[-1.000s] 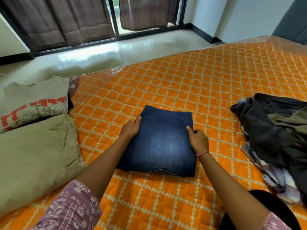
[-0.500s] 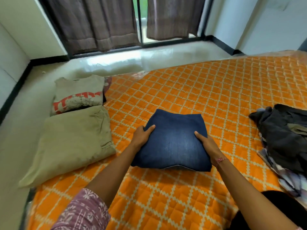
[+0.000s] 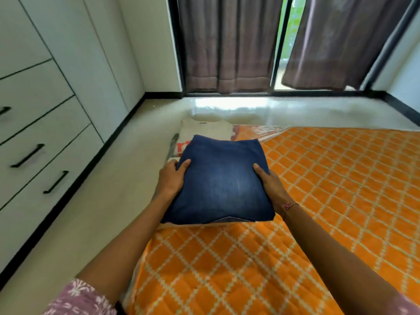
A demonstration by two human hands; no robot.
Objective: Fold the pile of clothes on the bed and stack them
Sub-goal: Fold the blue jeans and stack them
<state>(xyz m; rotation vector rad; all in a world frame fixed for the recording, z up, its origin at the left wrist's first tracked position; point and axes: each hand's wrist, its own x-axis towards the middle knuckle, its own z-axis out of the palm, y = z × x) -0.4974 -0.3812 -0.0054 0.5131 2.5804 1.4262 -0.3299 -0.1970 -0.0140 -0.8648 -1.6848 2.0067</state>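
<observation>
The folded jeans (image 3: pixel 218 183) are held between both hands above the near-left corner of the bed (image 3: pixel 318 201). The denim is dark blue, faded to a paler blue through the middle, and is folded into a thick, roughly square bundle that is narrower at its far edge than at its near edge. At the near edge the layers can be seen stacked, with a thin pale strip showing just beneath them; what that strip belongs to cannot be told.

The left hand (image 3: pixel 170 180) is clamped on the left side of the jeans, its thumb laid over the top face and the other fingers hidden under the bundle. The right hand (image 3: pixel 270 189) grasps the right side in the same manner, thumb on top, fingers out of sight below. A reddish thread band (image 3: pixel 288 206) is worn on the right wrist, and a patterned mauve sleeve (image 3: pixel 79 301) is seen on the left arm.

Just beyond the jeans, a folded pale garment (image 3: pixel 204 130) with a red print is partly hidden behind the far-left edge of the bundle. The bed is covered by an orange quilted sheet with a cream diamond pattern, extending to the right of the jeans.
</observation>
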